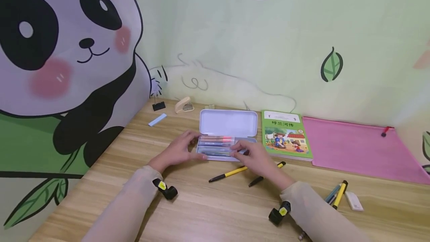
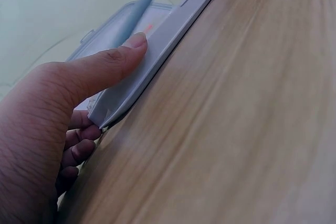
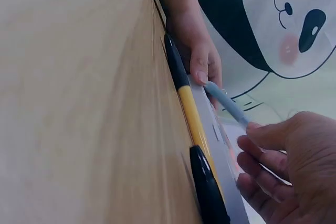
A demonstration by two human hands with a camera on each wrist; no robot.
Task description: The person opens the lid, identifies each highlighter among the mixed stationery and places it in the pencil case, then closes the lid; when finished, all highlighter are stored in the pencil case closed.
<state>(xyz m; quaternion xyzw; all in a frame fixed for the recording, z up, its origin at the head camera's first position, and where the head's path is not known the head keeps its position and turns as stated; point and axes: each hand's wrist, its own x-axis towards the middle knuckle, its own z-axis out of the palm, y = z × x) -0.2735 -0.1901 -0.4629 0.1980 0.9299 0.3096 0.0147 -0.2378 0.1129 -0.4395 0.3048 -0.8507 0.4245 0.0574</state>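
A white pencil case (image 1: 228, 122) lies with its lid raised against the wall side, several pens and pencils (image 1: 215, 141) in its tray. My left hand (image 1: 178, 150) holds the case's left end, the thumb (image 2: 118, 64) along the front rim and the other fingers round the corner. Over the tray, my right hand (image 1: 253, 158) pinches a blue-grey pencil (image 3: 227, 102) between thumb and fingertips. Its far end points toward the left thumb. In front of the case lie a yellow pen with black ends (image 1: 233, 172) and another pen (image 1: 256, 181), partly hidden by the right hand.
Right of the case lie a green book (image 1: 285, 137) and a pink pouch (image 1: 349, 145). Near the right forearm are a yellow pen (image 1: 340, 195), pencils and a white eraser (image 1: 354, 201). At the back left are a binder clip (image 1: 159, 106), a stapler (image 1: 184, 105) and a blue strip (image 1: 157, 120).
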